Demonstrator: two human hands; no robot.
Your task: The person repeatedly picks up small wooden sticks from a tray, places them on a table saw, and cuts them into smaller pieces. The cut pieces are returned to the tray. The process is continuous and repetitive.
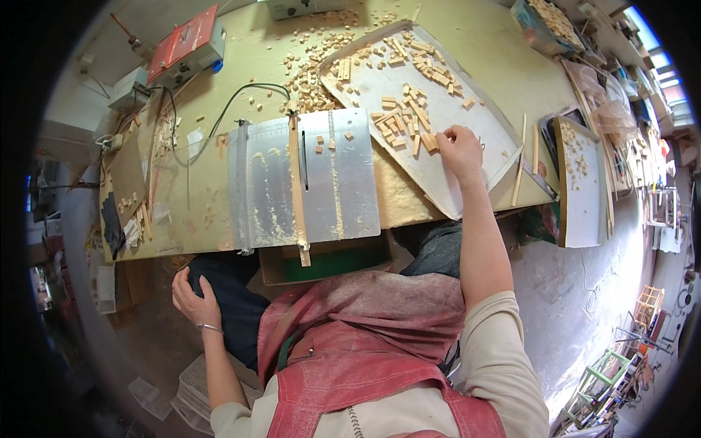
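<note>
My right hand (460,150) reaches onto a grey cardboard sheet (467,109) strewn with several small wooden blocks (405,117); its fingertips rest on blocks at the pile's near edge, pinching at one. Whether a block is gripped is hard to tell. My left hand (191,296) rests on my knee below the table edge, fingers curled loosely and holding nothing. A small metal table saw plate (350,182) with a wooden strip (296,190) laid across it sits in front of me, between the two hands.
More loose blocks (314,66) are scattered behind the saw. A red-topped box (186,44) and a cable (241,98) lie at the back left. Thin wooden sticks (520,160) and a second board with blocks (580,182) lie to the right. Sawdust covers the tabletop (197,204).
</note>
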